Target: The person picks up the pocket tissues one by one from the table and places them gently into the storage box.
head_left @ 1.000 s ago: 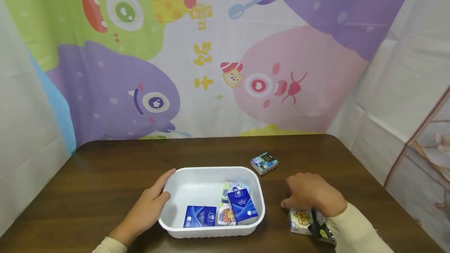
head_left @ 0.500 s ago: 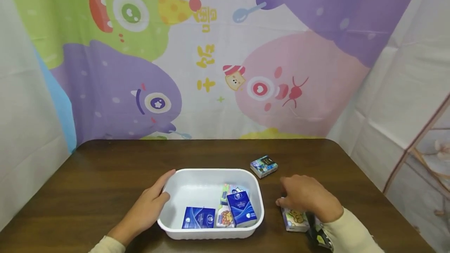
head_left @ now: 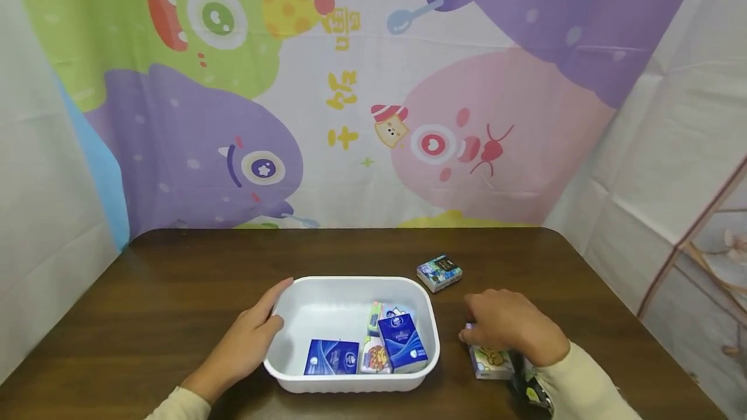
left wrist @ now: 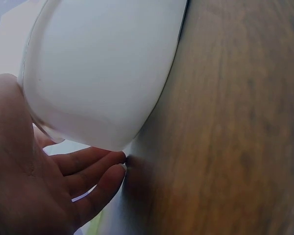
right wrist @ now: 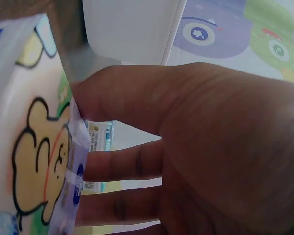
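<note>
My left hand (head_left: 248,339) grips the left rim of a white plastic tub (head_left: 350,381), thumb over the edge and fingers along the outside. Inside lie two dark blue tissue packs (head_left: 331,357), one flat and another on top of cartoon-printed packs (head_left: 375,355) at the right end. To the right of the tub, my right hand (head_left: 513,323) pinches the end of a tissue pack with a yellow puppy print (head_left: 491,363). The right wrist view shows the thumb and fingers at that pack's edge (right wrist: 41,161). The hand covers part of it in the head view.
A small pack with a blue-green floral print (head_left: 439,272) lies behind the right hand. Everything stands on a dark brown wooden table (head_left: 192,264). A cartoon-printed curtain (head_left: 350,193) hangs along the far edge.
My right hand has shifted slightly left, and the puppy-print tissue pack has slid left with it. The left hand keeps its hold on the tub, which stays in place.
</note>
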Demonstrator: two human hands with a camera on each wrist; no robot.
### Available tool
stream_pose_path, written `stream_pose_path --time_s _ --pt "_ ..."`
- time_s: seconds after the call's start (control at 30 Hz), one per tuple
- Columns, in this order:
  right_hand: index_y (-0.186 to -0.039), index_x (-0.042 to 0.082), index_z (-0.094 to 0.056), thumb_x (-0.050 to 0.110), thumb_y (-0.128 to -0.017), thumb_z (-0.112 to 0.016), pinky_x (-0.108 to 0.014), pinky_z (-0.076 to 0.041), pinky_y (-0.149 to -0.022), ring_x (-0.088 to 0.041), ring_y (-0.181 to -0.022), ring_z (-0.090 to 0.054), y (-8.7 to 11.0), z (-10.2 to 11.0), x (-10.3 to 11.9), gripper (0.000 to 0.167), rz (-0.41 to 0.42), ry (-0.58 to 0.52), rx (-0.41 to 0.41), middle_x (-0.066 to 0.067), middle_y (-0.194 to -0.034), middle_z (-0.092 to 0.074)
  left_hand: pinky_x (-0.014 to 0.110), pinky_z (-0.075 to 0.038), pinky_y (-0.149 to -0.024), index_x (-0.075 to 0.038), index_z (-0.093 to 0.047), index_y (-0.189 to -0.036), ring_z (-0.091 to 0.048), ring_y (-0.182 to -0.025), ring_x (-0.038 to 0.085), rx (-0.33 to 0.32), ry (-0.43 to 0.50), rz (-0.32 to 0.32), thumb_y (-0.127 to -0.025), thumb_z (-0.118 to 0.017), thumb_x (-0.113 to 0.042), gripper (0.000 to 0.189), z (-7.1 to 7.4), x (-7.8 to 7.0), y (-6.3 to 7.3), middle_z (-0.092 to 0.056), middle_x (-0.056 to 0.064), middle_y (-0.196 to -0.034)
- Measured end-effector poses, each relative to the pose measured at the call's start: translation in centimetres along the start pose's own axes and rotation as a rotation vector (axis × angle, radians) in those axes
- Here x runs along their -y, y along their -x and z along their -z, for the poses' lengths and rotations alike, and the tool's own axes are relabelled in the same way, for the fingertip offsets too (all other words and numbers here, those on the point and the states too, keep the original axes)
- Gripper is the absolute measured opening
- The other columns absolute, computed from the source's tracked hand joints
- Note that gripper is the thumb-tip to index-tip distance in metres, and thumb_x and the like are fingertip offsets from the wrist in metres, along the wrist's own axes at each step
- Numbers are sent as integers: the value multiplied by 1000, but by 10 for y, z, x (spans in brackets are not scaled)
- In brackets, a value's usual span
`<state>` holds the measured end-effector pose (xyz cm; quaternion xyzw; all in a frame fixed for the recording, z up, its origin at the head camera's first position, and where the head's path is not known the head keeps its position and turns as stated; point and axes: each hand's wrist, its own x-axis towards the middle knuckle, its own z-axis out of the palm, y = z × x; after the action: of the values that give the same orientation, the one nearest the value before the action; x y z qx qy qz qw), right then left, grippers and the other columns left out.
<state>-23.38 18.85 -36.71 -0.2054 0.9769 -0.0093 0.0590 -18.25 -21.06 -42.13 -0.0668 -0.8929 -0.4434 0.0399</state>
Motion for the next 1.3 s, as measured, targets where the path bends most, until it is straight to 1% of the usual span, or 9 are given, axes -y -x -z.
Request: stream_pose_path --time_s 0.1,0.23,0.43,0.6,0.73,0.83,0.93,1.17,1.3 --pt "-80 17 -59 36 -78 -76 -47 -47 -61 -20 -66 -55 1 -2 0 25 5 -5 -5 3 -69 -55 55 -41 -102 -19 -39 -155 -51 -130 34 9 -2 12 -99 -45 -6 58 -1 1 1 -47 16 -150" --pt "-77 18 -57 34 -81 -71 -46 -45 -58 -19 -63 -54 3 -5 1 22 10 -23 -7 4 -68 -53 54 -42 -102 -18 -39 -155 -51 -129 33 21 -1 20 -99 -45 -6 58 -3 1 2 -48 16 -150" --pt "-77 18 -55 36 -83 -69 -46 -44 -56 -19 -62 -52 1 -5 1 23 1 -12 -33 3 -67 -52 54 -42 -103 -18 -38 -155 -50 -131 33 21 19 11 -99 -45 -6 58 -4 1 0 -46 16 -151" --pt "-77 19 -54 38 -85 -67 -42 -42 -54 -17 -61 -50 -3 -4 3 24 -2 -13 -45 5 -67 -51 54 -43 -101 -19 -39 -155 -51 -129 33 10 5 6 -99 -45 -6 58 -2 0 0 -47 16 -150" --pt "-76 21 -54 38 -85 -66 -39 -41 -52 -15 -59 -49 -5 -3 5 23 0 -19 -84 7 -67 -50 53 -43 -100 -20 -40 -154 -53 -126 32 -2 -2 1 -98 -46 -6 58 0 -1 0 -49 15 -149" --pt "-77 21 -56 36 -85 -66 -38 -41 -51 -13 -59 -49 -6 -1 6 20 13 -22 -123 9 -68 -51 55 -41 -102 -19 -38 -155 -50 -130 34 11 5 17 -99 -45 -7 58 0 -1 0 -46 16 -151" --pt "-78 22 -57 35 -85 -65 -38 -41 -52 -12 -60 -49 -7 0 6 17 24 -22 -153 10 -70 -52 55 -40 -104 -19 -37 -156 -48 -133 34 17 14 19 -100 -44 -7 58 0 -1 0 -44 16 -153" --pt "-81 23 -60 36 -86 -66 -37 -42 -54 -11 -62 -50 -9 2 8 15 29 -46 -205 11 -75 -56 53 -43 -101 -20 -39 -155 -53 -127 32 -2 9 3 -99 -45 -6 58 -1 0 -2 -49 16 -149" --pt "-80 23 -60 36 -86 -66 -35 -41 -53 -10 -61 -49 -10 3 10 15 35 -53 -245 12 -74 -55 53 -43 -101 -19 -39 -155 -52 -128 33 -1 13 7 -99 -45 -6 58 -1 0 -1 -48 16 -150"
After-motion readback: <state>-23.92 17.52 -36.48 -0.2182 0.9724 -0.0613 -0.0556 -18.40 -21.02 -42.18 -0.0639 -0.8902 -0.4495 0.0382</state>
